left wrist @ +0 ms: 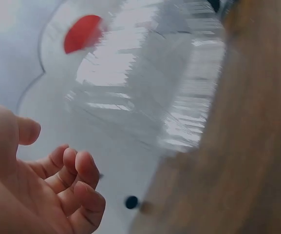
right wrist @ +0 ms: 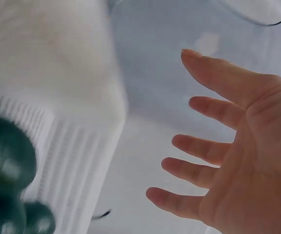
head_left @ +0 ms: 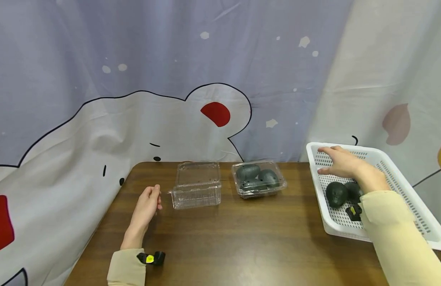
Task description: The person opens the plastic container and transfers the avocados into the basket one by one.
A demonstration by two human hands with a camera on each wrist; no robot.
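My left hand (head_left: 146, 205) is just left of an empty clear plastic clamshell box (head_left: 196, 195), its fingers loosely curled around nothing. The left wrist view shows that same hand (left wrist: 52, 180) apart from the box (left wrist: 145, 73). Over the white basket (head_left: 318, 198), my right hand (head_left: 343, 163) is spread with nothing in it. Below it, dark green avocados (head_left: 336, 194) lie in the basket, partly hidden by my forearm; several avocados (right wrist: 6, 156) show in the right wrist view, left of the spread fingers (right wrist: 194, 202).
A second clamshell box (head_left: 254, 194), lid down, holds three avocados (head_left: 248, 172) at the back middle of the wooden table (head_left: 220, 246). A printed curtain (head_left: 163, 131) hangs right behind the table's far edge. The basket's tall rim stands at the right.
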